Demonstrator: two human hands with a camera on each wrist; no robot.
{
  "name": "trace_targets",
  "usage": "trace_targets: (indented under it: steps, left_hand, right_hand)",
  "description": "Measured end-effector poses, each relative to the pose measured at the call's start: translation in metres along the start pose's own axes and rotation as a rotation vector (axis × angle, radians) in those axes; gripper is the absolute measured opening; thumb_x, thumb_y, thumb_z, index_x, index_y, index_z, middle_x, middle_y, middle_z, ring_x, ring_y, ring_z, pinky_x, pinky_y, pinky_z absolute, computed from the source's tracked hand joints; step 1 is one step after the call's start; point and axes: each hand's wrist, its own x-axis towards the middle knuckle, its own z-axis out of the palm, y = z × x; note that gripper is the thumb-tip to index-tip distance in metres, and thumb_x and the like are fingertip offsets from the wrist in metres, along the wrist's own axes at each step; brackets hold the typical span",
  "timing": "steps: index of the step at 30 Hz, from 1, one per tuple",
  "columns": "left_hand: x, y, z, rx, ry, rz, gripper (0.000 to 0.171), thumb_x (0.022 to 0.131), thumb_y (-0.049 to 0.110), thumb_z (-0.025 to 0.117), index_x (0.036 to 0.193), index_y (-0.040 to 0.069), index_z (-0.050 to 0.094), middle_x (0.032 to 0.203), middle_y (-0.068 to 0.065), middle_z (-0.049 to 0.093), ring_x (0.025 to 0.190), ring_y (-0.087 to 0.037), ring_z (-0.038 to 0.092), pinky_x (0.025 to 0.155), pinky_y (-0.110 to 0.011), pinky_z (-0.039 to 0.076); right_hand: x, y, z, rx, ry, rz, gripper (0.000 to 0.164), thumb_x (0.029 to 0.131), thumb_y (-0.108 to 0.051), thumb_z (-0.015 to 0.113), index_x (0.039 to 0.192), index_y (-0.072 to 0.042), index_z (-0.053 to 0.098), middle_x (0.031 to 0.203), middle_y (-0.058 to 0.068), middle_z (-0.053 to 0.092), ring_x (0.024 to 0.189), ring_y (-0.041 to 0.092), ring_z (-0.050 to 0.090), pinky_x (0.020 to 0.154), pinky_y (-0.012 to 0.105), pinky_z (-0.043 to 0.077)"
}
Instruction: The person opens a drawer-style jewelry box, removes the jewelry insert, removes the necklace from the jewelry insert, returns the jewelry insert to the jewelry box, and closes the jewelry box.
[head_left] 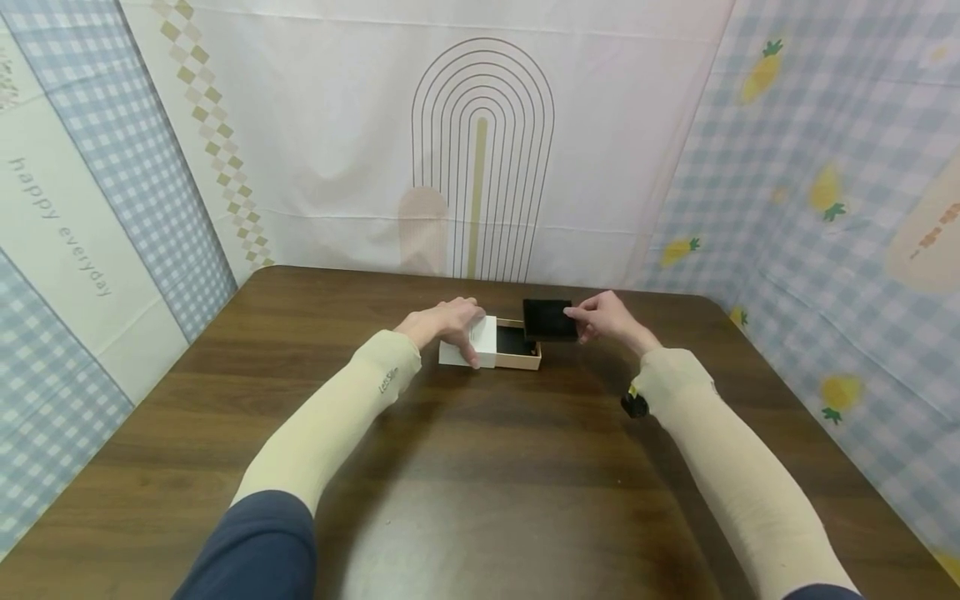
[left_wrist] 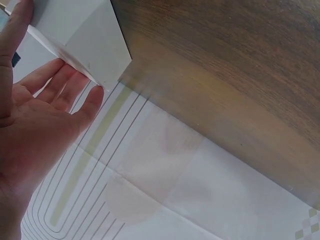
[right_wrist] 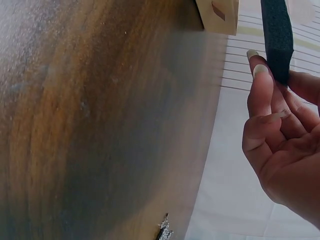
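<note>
On the table stands a small white box sleeve (head_left: 486, 340), gripped by my left hand (head_left: 450, 321) with the thumb at its front and the fingers over its far side. A tan cardboard drawer (head_left: 519, 361) sticks out from the sleeve's right end, with a black lining visible inside. Between thumb and fingers, my right hand (head_left: 606, 317) pinches a flat black foam pad (head_left: 550, 320), held tilted above the drawer's right end. In the right wrist view the foam pad (right_wrist: 278, 42) appears as a thick dark slab, beside the tan drawer (right_wrist: 220, 15).
The brown wooden table (head_left: 480, 483) ends at a white patterned cloth (head_left: 322, 150) hanging behind it. Checked cloth (head_left: 810, 183) hangs on the right. A small dark, glittery thing (right_wrist: 164, 230) lies at the right wrist view's bottom edge; its kind is unclear.
</note>
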Motion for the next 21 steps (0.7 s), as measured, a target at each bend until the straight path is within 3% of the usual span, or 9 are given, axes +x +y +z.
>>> trace_targets:
  steps: [6,10,21]
  left_hand:
    - [-0.001,0.001,0.0,-0.012,-0.001,0.005,0.087,0.066,0.04,0.087,0.137,0.006,0.049,0.124,-0.01,0.052,0.112,-0.024,0.049,0.096,-0.04,0.048]
    - [-0.001,0.001,0.001,-0.015,-0.002,0.01,0.085,0.066,0.039,0.086,0.136,0.006,0.05,0.122,-0.01,0.052,0.111,-0.024,0.049,0.096,-0.04,0.047]
    - [-0.001,0.001,0.0,-0.01,-0.004,-0.001,0.082,0.067,0.04,0.086,0.133,0.007,0.052,0.12,-0.009,0.052,0.109,-0.023,0.049,0.093,-0.039,0.048]
  right_hand:
    - [0.001,-0.003,0.006,-0.024,-0.01,0.001,0.04,0.097,-0.031,0.056,0.075,0.001,0.066,0.059,0.002,0.064,0.071,0.036,0.069,0.064,0.042,0.058]
    - [0.001,-0.004,0.01,-0.018,-0.017,-0.001,0.038,0.097,-0.029,0.056,0.078,0.002,0.066,0.059,0.002,0.064,0.072,0.039,0.068,0.069,0.047,0.059]
    - [0.004,-0.009,0.017,-0.059,-0.013,-0.016,0.034,0.097,-0.027,0.057,0.078,-0.001,0.069,0.058,0.001,0.063,0.071,0.04,0.067,0.057,0.039,0.055]
